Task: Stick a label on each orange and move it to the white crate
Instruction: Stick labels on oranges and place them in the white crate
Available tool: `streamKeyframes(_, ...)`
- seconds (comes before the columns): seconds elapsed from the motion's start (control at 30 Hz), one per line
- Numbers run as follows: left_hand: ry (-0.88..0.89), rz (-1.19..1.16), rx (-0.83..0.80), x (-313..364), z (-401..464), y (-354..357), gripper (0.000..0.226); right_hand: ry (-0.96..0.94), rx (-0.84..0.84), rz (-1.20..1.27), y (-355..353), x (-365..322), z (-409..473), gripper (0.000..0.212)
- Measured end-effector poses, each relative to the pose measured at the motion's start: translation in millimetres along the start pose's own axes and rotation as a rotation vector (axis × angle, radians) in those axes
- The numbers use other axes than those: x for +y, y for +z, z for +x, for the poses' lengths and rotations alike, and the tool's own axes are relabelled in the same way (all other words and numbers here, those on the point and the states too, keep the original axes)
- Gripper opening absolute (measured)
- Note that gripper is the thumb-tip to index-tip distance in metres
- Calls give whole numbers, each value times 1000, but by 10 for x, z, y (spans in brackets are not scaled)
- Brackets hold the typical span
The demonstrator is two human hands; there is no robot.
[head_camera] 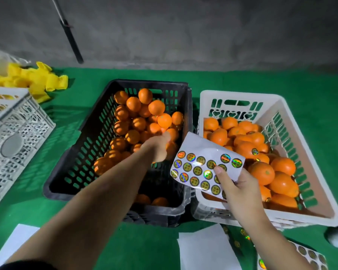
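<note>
A black crate (90, 133) in the middle holds several unlabelled oranges (139, 115). My left hand (158, 149) reaches into it, fingers curled around an orange (172, 148) near the crate's right wall. To the right stands the white crate (293, 121), with several oranges in it; one orange (248, 150) shows a round label. My right hand (236, 190) pinches a white sheet of shiny round labels (199, 168), held over the gap between the two crates.
A white lattice crate (18, 133) stands at the left on the green table, with yellow foam nets (37, 80) behind it. Blank backing sheets (205, 248) and another label sheet (308, 256) lie at the front. A dark pole (70, 36) leans on the grey wall.
</note>
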State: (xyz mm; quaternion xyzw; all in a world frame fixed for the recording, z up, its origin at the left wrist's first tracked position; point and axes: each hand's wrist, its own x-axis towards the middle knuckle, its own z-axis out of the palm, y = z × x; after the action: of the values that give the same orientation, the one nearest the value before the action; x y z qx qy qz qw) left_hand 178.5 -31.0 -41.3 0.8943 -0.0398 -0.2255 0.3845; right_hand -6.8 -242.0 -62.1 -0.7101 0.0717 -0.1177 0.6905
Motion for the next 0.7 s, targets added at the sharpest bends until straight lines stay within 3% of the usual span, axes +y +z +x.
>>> streamKeyframes(0.07,12,-149,73,-10,-85,-119,23,-6,7,23,-6,-19,-18,32)
streamKeyframes(0.13,27,-363,173,-11,-398,-220,41,-27,48,23,-7,-34,1,45)
streamKeyframes(0.2,53,-728,84,-1,-814,-141,64,-46,50,91,-26,-58,5,74)
streamKeyframes(0.27,147,-900,2,30,-1243,80,69,-14,40,130,-28,-117,-43,96)
streamKeyframes(0.37,212,-1064,10,166,-1708,412,70,-5,84,46,-70,-191,-108,66)
streamKeyframes(0.43,266,-1073,17,197,-1935,545,62,46,103,135,-56,-225,-205,50)
streamKeyframes(0.6,274,-1001,54,177,-2157,617,38,27,72,242,-7,-427,-520,47)
streamKeyframes(0.7,297,-879,93,134,-2230,586,45,46,84,222,-94,-605,-607,40)
